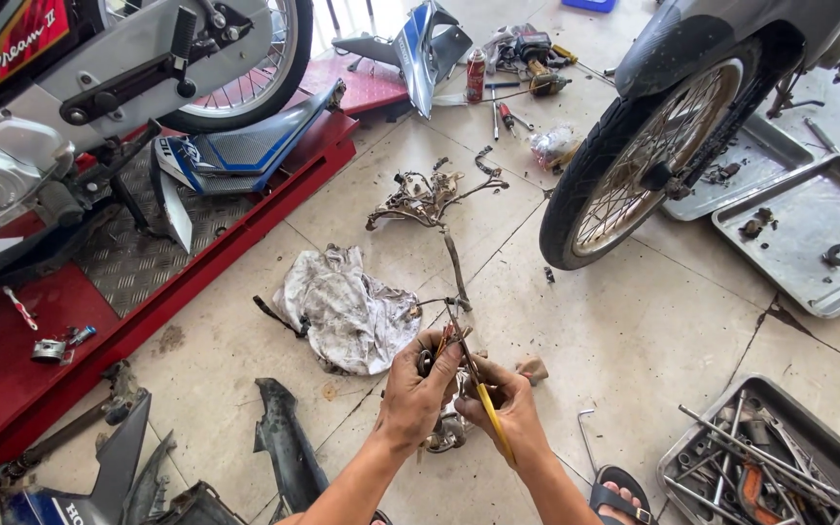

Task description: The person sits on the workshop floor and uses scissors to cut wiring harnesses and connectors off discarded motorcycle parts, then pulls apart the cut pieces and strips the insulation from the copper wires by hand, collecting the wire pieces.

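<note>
My left hand [418, 387] grips the near end of a dirty wiring harness [430, 199] that trails away across the tiled floor toward the motorcycle wheel. My right hand [509, 408] holds a yellow-handled tool [491, 418], its metal tip pushed into the bundle of wires between both hands. The hands touch each other just above the floor. A small metal part [446, 435] lies under them, partly hidden.
A grimy rag [347, 306] lies left of the hands. A motorcycle on a red lift [245, 233] fills the left. A front wheel [648, 156], metal trays [809, 233], a tool tray [780, 462], black fairing pieces [289, 447] and my sandalled foot [619, 496] surround me.
</note>
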